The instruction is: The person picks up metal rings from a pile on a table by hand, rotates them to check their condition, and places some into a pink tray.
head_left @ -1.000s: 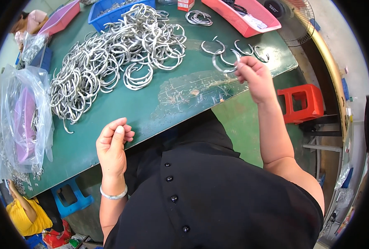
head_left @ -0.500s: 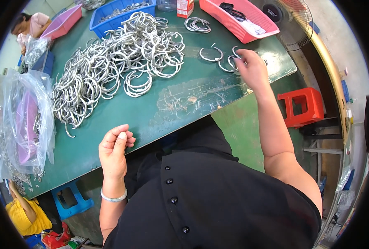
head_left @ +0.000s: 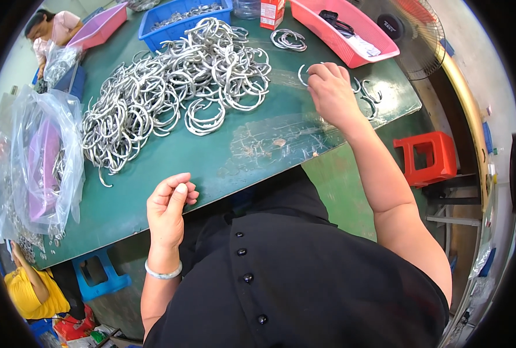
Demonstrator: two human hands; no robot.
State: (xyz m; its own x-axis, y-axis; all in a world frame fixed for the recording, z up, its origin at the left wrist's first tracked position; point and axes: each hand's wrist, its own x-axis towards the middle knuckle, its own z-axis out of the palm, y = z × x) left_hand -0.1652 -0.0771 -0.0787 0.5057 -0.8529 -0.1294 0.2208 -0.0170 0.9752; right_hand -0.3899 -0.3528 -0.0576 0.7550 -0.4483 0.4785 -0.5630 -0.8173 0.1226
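Open silver ring (head_left: 301, 76) is on far R part of surface (head_left: 130, 211), mostly hidden by R hand (head_left: 330, 93); only a bit of its curve shows past the fingers. R hand: back up, fingers bent & close together at ring; grip's out of sight, so can't tell if clamped on it or just touching.

Just changed: half a sec ago R hand was over the loose rings (head_left: 366, 94) further R; now it's gone L to this one, leaving those uncovered. Means handling has prob. passed from that group to this ring. View's shifted slightly too, so the pile sits a bit further R in frame.

L hand (head_left: 170, 209): at near edge of surface, same half-curled pose as before, thumb by fingers; nothing seen in it, can't tell if tips meet. Pale bracelet (head_left: 164, 272) on its wrist.

Big pile (head_left: 171, 81) of similar rings ctr-L, w/ small bunch (head_left: 204, 129) at its near side. Ring stack (head_left: 290, 46) beyond R hand, nr carton (head_left: 271, 14). Blue basket (head_left: 159, 39) w/ metal bits behind pile; pink basket (head_left: 322, 32) far R, fan (head_left: 390, 27) just past it. Clear plastic bag (head_left: 69, 156) at L end. Red stool (head_left: 438, 152) R of surface; co-worker in yellow (head_left: 31, 296) lower L.
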